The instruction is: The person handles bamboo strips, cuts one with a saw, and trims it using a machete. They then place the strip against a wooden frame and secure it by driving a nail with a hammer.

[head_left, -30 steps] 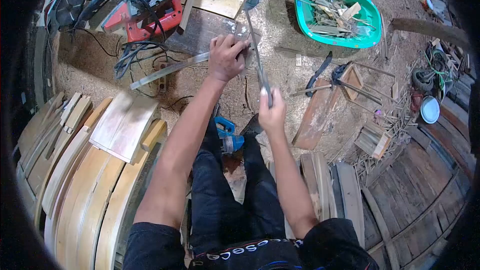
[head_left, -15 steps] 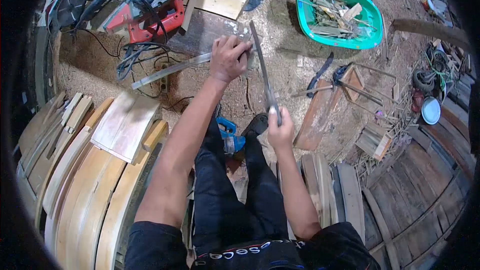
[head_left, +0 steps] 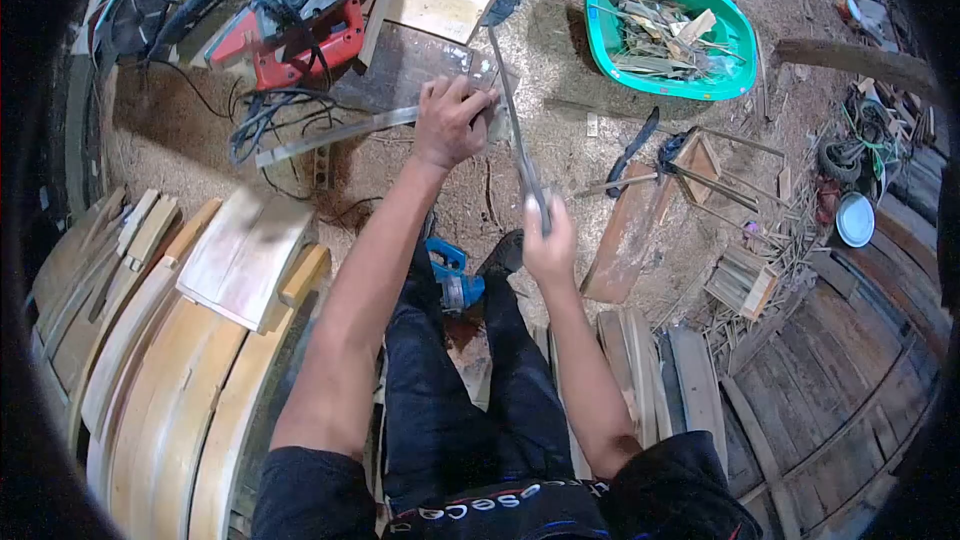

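My left hand (head_left: pixel 453 122) is closed around a long pale strip (head_left: pixel 335 138), pressing it down close to the end of a dark wooden board (head_left: pixel 405 65). The strip slants out to the left, past the board. In my right hand (head_left: pixel 549 240) is the grip of a long, narrow, dark-bladed hand tool (head_left: pixel 514 125), seen almost edge-on. Its blade points away from me and passes just right of my left fingers, across the strip's right end.
A red power tool (head_left: pixel 310 50) with tangled cables stands at upper left. The green tub (head_left: pixel 598 35) holds wood scraps. Curved planks (head_left: pixel 165 380) are stacked left. A blue tool (head_left: pixel 455 285) lies by my feet. A small wooden frame (head_left: pixel 705 160) sits right.
My right hand and the blade have slid a little forward, away from me. The left hand keeps its hold on the strip. The whole view has shifted slightly.
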`<control>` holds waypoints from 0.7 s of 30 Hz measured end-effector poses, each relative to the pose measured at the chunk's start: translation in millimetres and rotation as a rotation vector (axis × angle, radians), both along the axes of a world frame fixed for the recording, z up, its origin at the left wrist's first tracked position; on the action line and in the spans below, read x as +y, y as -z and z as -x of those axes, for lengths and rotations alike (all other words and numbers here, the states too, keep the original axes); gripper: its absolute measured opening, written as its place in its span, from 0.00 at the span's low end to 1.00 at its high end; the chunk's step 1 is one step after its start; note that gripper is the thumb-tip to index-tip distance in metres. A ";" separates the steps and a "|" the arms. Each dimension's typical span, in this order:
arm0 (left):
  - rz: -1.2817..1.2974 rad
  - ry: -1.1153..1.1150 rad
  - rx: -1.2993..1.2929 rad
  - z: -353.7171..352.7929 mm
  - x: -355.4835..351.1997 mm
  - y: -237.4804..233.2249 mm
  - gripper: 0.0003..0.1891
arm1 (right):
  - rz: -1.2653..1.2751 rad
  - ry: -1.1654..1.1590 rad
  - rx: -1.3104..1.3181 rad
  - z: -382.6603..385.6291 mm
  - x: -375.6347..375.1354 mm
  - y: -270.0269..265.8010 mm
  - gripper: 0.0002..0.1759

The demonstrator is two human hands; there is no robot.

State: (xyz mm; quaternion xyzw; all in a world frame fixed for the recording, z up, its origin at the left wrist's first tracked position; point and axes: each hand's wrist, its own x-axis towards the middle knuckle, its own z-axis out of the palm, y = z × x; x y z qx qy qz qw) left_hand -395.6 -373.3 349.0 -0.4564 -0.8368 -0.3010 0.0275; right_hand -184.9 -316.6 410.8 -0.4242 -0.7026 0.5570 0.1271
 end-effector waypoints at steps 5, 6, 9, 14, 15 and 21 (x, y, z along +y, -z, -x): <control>-0.020 -0.012 -0.032 -0.6 4.0 -4.0 0.15 | 0.070 0.018 0.008 0.3 -3.8 16.3 0.12; -0.016 -0.032 -0.040 0.2 2.9 -3.4 0.15 | 0.076 0.018 0.013 12.4 -0.8 12.8 0.12; 0.030 -0.029 -0.011 -1.2 1.2 -4.0 0.10 | 0.052 -0.001 -0.010 2.5 -2.5 12.4 0.13; 0.013 -0.018 -0.027 0.0 1.2 -3.1 0.12 | 0.060 0.003 -0.052 -13.7 -8.7 5.4 0.13; 0.000 -0.018 -0.046 0.2 1.5 -3.5 0.13 | 0.108 0.013 -0.050 -14.9 -9.8 4.8 0.13; 0.019 -0.027 -0.027 -2.6 1.7 -4.3 0.13 | 0.242 -0.017 -0.062 -26.1 -2.0 10.4 0.17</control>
